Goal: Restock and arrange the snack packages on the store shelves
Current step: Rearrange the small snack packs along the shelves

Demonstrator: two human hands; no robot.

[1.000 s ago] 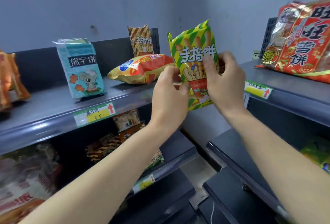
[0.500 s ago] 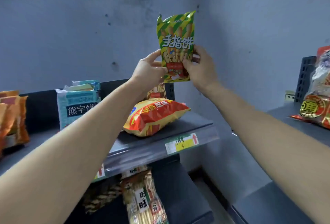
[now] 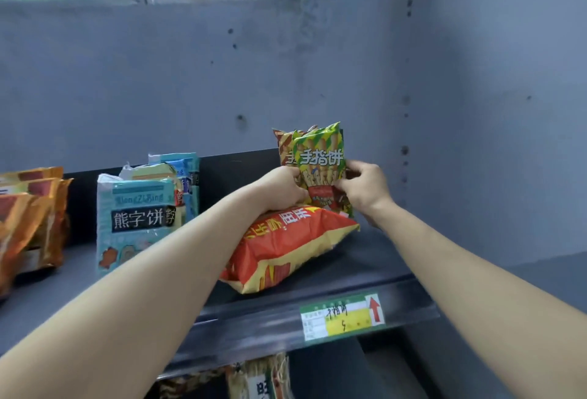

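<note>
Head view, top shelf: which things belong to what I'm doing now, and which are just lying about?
In the job: green finger-biscuit packet, held by left hand and right hand; orange finger-biscuit packet behind it.
Lying about: red-and-yellow snack bag, teal bear-biscuit packets, orange packets far left, price label.

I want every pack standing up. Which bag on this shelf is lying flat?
The big red-and-yellow bag, lying flat near the front of the shelf. The teal packs, the orange packs and the held green striped pack are upright.
</note>
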